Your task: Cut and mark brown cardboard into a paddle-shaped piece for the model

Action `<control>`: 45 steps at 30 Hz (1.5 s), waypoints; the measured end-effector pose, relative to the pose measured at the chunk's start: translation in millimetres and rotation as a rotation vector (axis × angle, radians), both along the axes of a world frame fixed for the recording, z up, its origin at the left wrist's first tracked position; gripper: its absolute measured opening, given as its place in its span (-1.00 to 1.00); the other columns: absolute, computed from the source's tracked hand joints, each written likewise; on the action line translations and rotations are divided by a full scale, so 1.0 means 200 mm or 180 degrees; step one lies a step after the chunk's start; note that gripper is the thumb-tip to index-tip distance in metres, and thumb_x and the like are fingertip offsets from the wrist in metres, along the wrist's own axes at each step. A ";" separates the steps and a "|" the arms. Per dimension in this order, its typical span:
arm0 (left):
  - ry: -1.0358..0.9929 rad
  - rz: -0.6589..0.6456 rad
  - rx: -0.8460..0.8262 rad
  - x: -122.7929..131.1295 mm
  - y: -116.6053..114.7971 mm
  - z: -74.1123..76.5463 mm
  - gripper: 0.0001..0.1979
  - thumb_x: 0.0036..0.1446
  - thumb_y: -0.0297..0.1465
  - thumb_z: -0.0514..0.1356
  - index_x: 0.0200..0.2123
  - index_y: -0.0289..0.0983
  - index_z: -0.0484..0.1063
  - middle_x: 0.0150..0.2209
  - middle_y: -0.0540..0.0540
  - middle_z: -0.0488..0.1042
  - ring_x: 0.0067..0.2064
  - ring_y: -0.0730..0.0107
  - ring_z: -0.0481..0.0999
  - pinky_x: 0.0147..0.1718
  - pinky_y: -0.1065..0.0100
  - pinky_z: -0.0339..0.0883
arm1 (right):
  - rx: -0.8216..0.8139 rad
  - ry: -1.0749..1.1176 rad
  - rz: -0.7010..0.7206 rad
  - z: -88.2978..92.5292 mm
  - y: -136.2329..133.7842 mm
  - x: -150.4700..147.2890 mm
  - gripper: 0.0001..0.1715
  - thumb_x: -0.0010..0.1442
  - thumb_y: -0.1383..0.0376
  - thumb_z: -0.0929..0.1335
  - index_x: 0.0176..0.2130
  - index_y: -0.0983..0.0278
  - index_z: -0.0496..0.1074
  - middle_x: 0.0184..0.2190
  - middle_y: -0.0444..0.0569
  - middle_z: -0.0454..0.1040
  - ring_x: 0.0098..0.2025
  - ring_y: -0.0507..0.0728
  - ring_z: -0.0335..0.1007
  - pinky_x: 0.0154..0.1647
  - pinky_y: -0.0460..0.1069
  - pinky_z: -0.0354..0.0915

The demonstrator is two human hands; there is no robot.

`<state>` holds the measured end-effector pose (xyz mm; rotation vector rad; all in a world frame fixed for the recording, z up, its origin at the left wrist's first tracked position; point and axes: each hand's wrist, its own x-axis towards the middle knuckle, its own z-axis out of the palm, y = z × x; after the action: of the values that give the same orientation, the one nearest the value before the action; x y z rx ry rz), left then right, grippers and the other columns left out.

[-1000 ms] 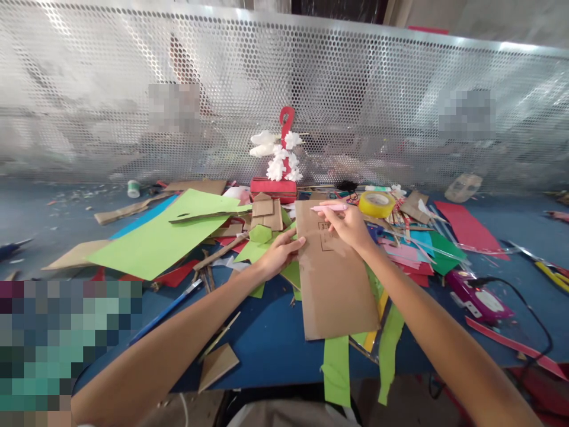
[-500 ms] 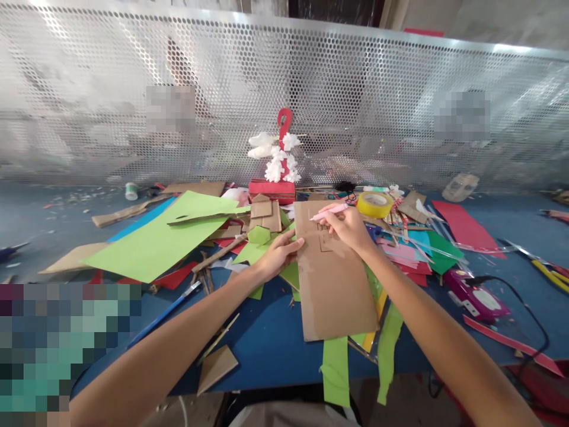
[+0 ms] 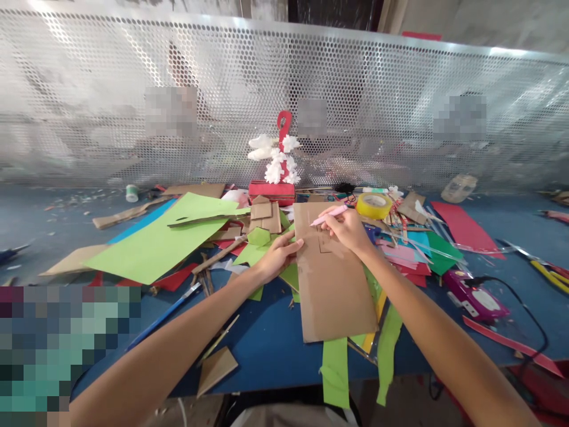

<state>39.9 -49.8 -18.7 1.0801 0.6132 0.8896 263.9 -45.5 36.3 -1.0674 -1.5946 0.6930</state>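
A brown cardboard sheet [image 3: 340, 296] lies in front of me, with dark pen lines forming part of a rectangle on its upper half. My right hand [image 3: 347, 230] grips a pink pen [image 3: 331, 214], its tip at the cardboard just left of those lines. At the sheet's left edge, my left hand [image 3: 280, 256] holds on with the thumb on top; the fingers partly reach behind the edge. Small cardboard pieces [image 3: 262, 212] and a green paper hexagon [image 3: 259, 236] lie beyond my left hand. Green paper strips [image 3: 335, 373] stick out from under the sheet.
A red stand with white flowers [image 3: 279, 163] is at the back, before a perforated metal screen [image 3: 222, 89]. Yellow tape [image 3: 374, 205], a purple corded device [image 3: 478, 296] and yellow-handled pliers [image 3: 549, 274] lie right. Large green paper [image 3: 164, 237] and a blue brush [image 3: 164, 317] lie left.
The pen tip has shifted slightly toward me over the cardboard, with my right hand tilting a little. My left hand stays in place on the sheet's edge.
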 end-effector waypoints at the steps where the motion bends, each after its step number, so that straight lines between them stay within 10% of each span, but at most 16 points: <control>1: -0.0003 0.0005 -0.0003 0.00 0.00 0.00 -0.28 0.11 -0.17 0.53 0.30 -0.25 0.53 0.03 -0.27 0.71 -0.04 0.06 0.73 -0.14 0.27 0.56 | 0.0002 0.0021 -0.0016 0.00 0.00 0.00 -0.61 0.22 0.01 0.43 -0.26 0.29 0.61 -0.44 0.00 0.64 -0.57 0.02 0.38 -0.56 -0.07 0.31; 45: -0.0214 0.0376 -0.0127 0.02 0.01 -0.01 -0.38 0.10 -0.23 0.53 0.21 -0.26 0.58 0.04 -0.27 0.71 0.08 -0.01 0.71 0.07 0.13 0.58 | -0.0183 -0.0160 0.0223 -0.04 -0.08 0.01 -0.51 0.30 -0.06 0.43 -0.07 0.27 0.68 -0.27 0.04 0.72 -0.48 0.06 0.53 -0.49 -0.05 0.48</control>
<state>43.3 -48.1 -21.3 0.9820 0.6411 1.0082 266.7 -60.7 28.9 -1.0823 -1.6705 0.7684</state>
